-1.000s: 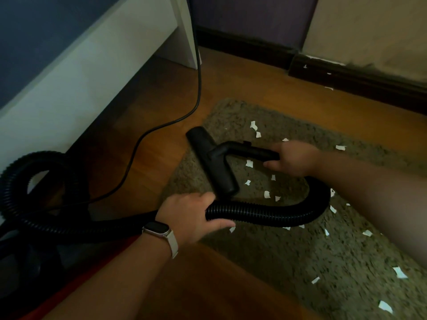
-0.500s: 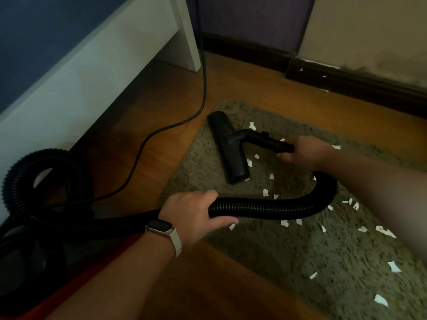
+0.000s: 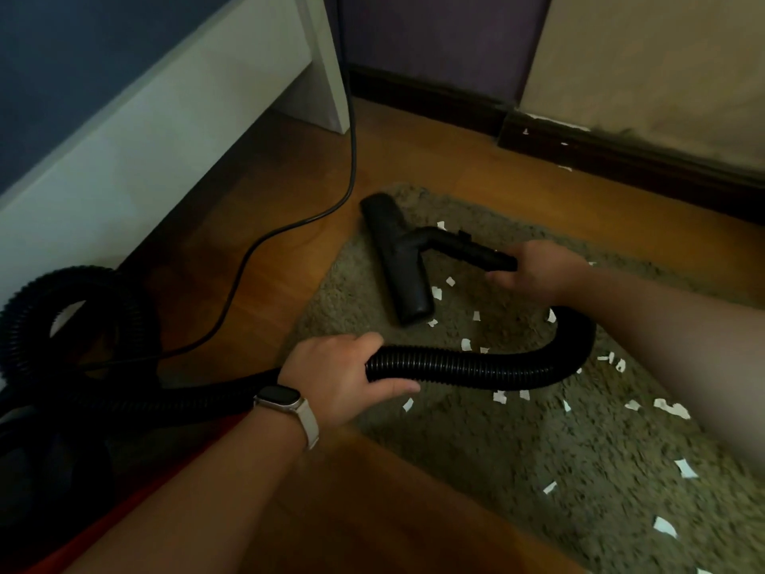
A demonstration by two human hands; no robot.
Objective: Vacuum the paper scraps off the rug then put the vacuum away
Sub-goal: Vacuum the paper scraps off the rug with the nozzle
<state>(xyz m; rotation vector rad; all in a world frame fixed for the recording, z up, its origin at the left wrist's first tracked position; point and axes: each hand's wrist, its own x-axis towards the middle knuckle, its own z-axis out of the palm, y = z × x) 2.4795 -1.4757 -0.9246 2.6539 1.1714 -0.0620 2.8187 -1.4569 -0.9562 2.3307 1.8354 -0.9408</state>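
Two hands share the work: the left hand (image 3: 335, 374) curls around the hose (image 3: 476, 368), and the right hand (image 3: 538, 271) grips the neck of the nozzle (image 3: 397, 263), which lies flat on the far left corner of the rug (image 3: 496, 457). Many white scraps (image 3: 467, 345) dot the rug, some just beside the nozzle. The best approach is probably to hold the nozzle flat and draw slow, overlapping strokes over them.

Dim room, wooden floor (image 3: 414, 511), white furniture (image 3: 145, 130), dark skirting board (image 3: 621, 159), beige wall (image 3: 662, 55)
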